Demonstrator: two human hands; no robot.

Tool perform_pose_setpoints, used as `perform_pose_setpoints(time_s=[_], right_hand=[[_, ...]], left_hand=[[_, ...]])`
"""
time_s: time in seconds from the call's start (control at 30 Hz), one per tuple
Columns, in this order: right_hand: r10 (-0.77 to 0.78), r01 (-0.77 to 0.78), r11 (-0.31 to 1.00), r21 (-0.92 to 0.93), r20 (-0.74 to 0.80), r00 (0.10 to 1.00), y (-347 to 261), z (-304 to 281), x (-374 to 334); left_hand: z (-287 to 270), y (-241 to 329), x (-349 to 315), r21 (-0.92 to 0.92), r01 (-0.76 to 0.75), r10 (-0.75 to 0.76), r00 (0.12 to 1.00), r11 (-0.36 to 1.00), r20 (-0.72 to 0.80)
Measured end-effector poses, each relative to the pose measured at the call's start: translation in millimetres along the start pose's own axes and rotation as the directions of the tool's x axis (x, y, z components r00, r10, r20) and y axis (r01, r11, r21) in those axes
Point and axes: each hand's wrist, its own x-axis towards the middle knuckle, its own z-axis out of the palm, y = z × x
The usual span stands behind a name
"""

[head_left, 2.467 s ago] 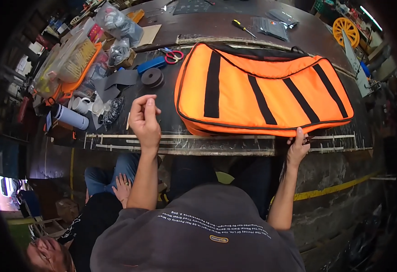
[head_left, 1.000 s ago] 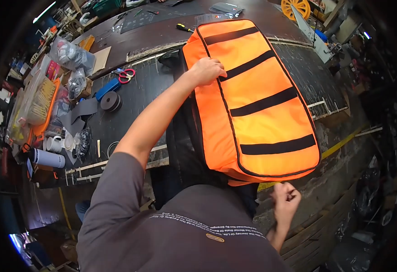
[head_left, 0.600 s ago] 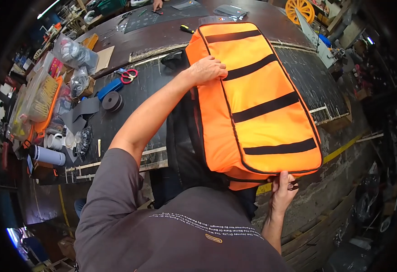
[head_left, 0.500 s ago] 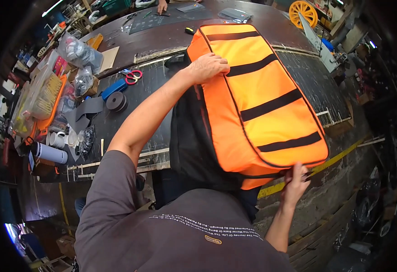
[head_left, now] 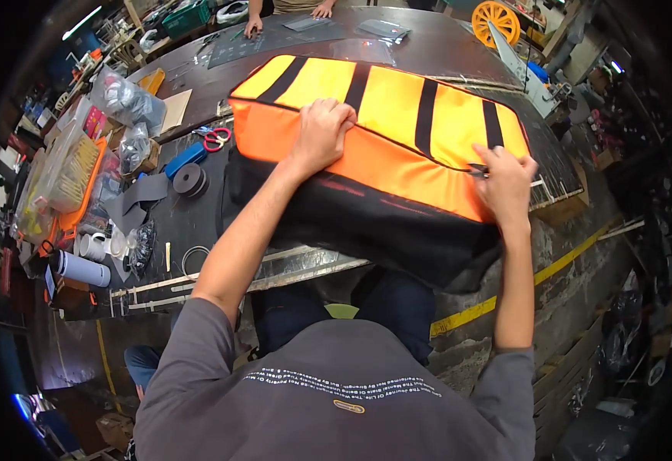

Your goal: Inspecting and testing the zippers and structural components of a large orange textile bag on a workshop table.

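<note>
Since half a second ago the orange bag (head_left: 397, 131) has swung crosswise along the desk's (head_left: 198, 223) near edge. Our left hand (head_left: 322, 131) presses down flat; right hand (head_left: 505, 178) pinches the seam. We should keep tension even.

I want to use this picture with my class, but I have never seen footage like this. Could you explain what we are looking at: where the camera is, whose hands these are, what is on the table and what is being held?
The camera sits on a person's head and looks down, so its wide lens bends straight edges. The grey sleeves at the bottom are that person's own arms. The left hand presses on the top edge of a big orange bag with black stripes lying on a dark worktable. The right hand pinches something small at the bag's seam, possibly a zip pull. To the left lie red-handled scissors, a roll of black tape and clear plastic bags. Another person's hands rest at the far edge.
</note>
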Motion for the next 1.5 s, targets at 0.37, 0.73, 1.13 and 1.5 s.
perform_pose_setpoints(time_s=[0.37,0.73,1.13,1.5], right_hand=[[-0.087,0.109,0.992,0.066,-0.275,0.958,3.5,34.9,-29.3],[-0.145,0.211,0.977,0.043,-0.592,0.793,36.8,7.4,20.9],[-0.331,0.382,0.922,0.061,-0.389,0.860,17.4,40.3,2.8],[-0.137,0.197,0.968,0.156,-0.333,0.933,-1.3,62.4,-19.4]], left_hand=[[-12.3,26.6,-31.5,0.004,0.015,-0.014,0.982,1.000,-0.190],[-72.3,32.9,8.8,0.058,-0.079,0.068,0.983,0.995,0.170],[-72.2,33.9,-54.4,0.218,-0.086,0.105,0.992,0.972,-0.075],[-63.6,56.7,-80.2,0.134,0.061,-0.044,0.992,0.989,-0.120]])
